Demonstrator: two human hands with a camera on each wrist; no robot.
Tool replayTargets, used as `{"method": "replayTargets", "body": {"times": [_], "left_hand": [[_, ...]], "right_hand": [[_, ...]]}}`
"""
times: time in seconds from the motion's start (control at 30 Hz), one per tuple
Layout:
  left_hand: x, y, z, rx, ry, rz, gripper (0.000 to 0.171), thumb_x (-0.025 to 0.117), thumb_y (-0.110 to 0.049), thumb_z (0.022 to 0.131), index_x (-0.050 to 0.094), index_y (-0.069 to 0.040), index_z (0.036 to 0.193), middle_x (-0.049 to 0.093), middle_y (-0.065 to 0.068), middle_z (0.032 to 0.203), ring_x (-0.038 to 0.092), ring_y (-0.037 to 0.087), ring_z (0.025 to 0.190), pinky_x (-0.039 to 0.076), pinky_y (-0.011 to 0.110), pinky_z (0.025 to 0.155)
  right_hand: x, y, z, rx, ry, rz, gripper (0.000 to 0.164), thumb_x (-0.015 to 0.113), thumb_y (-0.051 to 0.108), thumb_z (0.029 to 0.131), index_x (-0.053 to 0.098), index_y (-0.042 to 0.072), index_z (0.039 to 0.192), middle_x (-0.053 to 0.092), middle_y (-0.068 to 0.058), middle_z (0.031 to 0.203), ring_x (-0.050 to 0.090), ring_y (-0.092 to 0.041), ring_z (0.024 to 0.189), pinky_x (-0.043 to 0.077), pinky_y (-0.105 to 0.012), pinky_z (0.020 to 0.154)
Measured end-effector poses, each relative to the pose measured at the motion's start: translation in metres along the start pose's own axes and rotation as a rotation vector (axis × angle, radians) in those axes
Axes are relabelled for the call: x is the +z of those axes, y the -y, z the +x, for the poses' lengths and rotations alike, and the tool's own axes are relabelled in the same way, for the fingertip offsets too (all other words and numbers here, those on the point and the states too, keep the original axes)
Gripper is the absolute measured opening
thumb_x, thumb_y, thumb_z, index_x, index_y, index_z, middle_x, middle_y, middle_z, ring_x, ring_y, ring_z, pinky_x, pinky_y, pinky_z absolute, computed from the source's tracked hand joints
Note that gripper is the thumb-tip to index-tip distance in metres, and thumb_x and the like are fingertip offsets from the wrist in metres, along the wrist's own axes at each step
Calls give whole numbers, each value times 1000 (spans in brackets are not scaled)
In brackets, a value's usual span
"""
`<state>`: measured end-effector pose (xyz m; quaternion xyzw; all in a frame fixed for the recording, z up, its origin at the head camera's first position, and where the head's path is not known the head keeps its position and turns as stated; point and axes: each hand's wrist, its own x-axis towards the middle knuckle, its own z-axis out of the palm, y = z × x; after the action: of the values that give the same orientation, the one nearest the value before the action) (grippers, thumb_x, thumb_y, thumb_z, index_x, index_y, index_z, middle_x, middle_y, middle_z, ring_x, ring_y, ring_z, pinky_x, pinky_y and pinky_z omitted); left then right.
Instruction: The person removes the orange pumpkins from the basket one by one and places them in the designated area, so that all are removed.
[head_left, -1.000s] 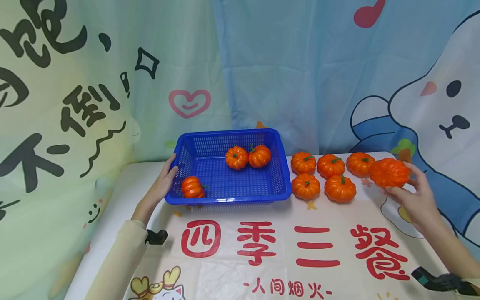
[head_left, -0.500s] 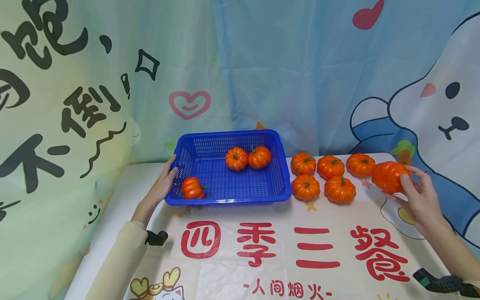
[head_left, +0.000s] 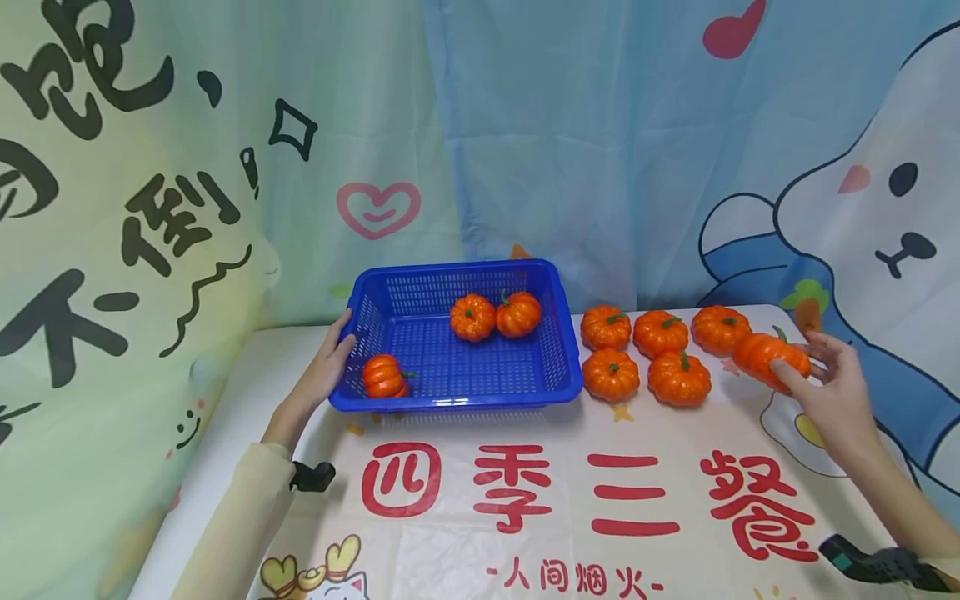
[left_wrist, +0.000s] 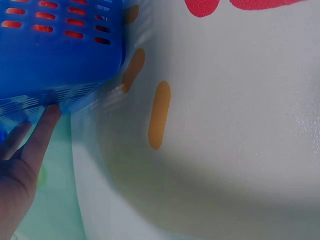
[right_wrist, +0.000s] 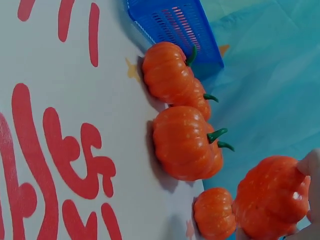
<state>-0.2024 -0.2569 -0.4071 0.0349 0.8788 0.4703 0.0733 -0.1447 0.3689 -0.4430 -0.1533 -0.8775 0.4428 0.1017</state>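
Note:
My right hand (head_left: 836,387) holds a small orange pumpkin (head_left: 771,360) with its thumb and fingers. Its green stem points up and the pumpkin is tilted; in the right wrist view this held pumpkin (right_wrist: 272,197) is at the lower right. My left hand (head_left: 330,362) rests against the outer left side of a blue plastic basket (head_left: 457,402). In the left wrist view, straight fingers (left_wrist: 44,132) touch the basket wall. Inside the basket, two pumpkins (head_left: 519,314) sit side by side at the back right, and another pumpkin (head_left: 384,377) lies tipped at the front left.
Right of the basket, several pumpkins stand in two rows, among them a front pumpkin (head_left: 679,379) and a back pumpkin (head_left: 720,330) close to the held one. A printed cloth (head_left: 555,433) covers the table. Behind hangs a patterned curtain (head_left: 540,150).
My right hand has turned the held pumpkin, so its stem, hidden before, now shows on top; it has shifted slightly left since half a second ago. The left hand and basket stay put.

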Motion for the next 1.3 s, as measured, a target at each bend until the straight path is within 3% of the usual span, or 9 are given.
{"method": "replayTargets", "body": {"times": [0.07, 0.17, 0.27, 0.4, 0.5, 0.6, 0.87, 1.13, 1.3], "left_hand": [[0, 0, 0, -1, 0, 2, 56, 25, -18, 106, 3, -5, 156, 3, 25, 162, 8, 48, 148, 7, 64, 119], [-1, 3, 2, -6, 1, 0, 56, 25, -18, 106, 3, -5, 156, 4, 25, 162, 8, 48, 148, 7, 65, 118], [-1, 10, 7, -1, 4, -8, 56, 25, -18, 106, 3, -5, 156, 3, 25, 162, 7, 49, 148, 7, 66, 118], [0, 28, 17, 17, -2, 4, 57, 24, -25, 107, 2, -11, 157, 3, 22, 163, 7, 48, 148, 7, 66, 117], [1, 41, 22, 38, -22, 13, 59, 24, -34, 106, 2, -17, 158, 4, 20, 163, 8, 46, 149, 7, 66, 118], [2, 44, 23, 57, -43, 2, 60, 25, -40, 105, 5, -19, 158, 6, 20, 163, 9, 47, 148, 7, 67, 117], [1, 43, 22, 41, -25, 18, 58, 24, -32, 106, 2, -18, 158, 4, 18, 164, 7, 45, 149, 6, 66, 118], [2, 46, 23, 32, -30, 25, 57, 25, -32, 106, 3, -19, 158, 5, 17, 164, 8, 44, 150, 7, 64, 119], [1, 48, 24, 19, -26, 34, 58, 23, -35, 106, 2, -21, 158, 4, 16, 164, 8, 44, 150, 7, 65, 118]], "right_hand": [[0, 1, 1, 14, 28, -47, 70, 53, 39, 97, 17, 22, 155, 28, -17, 156, 37, -34, 132, 49, -5, 70], [0, -4, 6, 34, 97, -116, 75, 50, 40, 98, 14, 9, 156, 20, -28, 156, 31, -51, 134, 57, -23, 72], [2, -20, 15, 58, 142, -127, 79, 49, 42, 98, 13, 0, 153, 16, -35, 154, 30, -55, 130, 57, -48, 83], [12, -53, 32, 86, 130, -120, 89, 52, 52, 94, 6, 3, 153, 15, -34, 153, 30, -51, 129, 48, -57, 93], [19, -63, 38, 72, 128, -135, 95, 56, 54, 91, 2, 6, 151, 18, -35, 150, 30, -50, 128, 48, -56, 94], [21, -56, 31, 35, 143, -137, 94, 61, 45, 91, 2, 2, 150, 20, -38, 147, 29, -54, 128, 41, -66, 95], [30, -39, 9, -45, 130, -183, 87, 64, 33, 91, 10, -5, 148, 25, -39, 143, 31, -55, 126, 42, -70, 91], [38, -51, 19, -67, 179, -185, 91, 62, 33, 93, 5, -6, 151, 17, -42, 146, 23, -58, 131, 36, -74, 94], [43, -55, 21, -59, 191, -206, 93, 63, 34, 92, 5, -8, 151, 16, -41, 143, 23, -57, 128, 38, -74, 92]]}}
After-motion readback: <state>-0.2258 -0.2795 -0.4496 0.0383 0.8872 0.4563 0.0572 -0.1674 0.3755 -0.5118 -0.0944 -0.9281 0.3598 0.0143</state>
